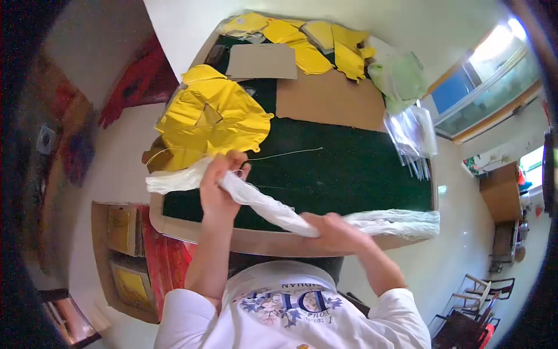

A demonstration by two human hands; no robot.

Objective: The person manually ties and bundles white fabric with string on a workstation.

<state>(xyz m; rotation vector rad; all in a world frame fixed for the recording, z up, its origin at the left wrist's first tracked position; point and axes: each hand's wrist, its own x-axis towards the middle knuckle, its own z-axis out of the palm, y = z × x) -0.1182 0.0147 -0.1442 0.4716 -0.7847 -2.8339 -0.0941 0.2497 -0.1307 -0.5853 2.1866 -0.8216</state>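
A long bundle of white string stretches across the near side of the table, held in both hands. My left hand is closed around it, and one end of the bundle sticks out to the left. Farther right, my right hand grips the same bundle from above; its other end spreads over the table's front right edge. A thin loose strand runs from near my left hand to the right across the dark green surface. Just beyond my left hand lies a pile of yellow sheets.
Yellow pieces lie along the table's back edge, near a grey board and brown cardboard. Clear plastic bags and a pale green bag sit at the right. A cardboard box stands at lower left.
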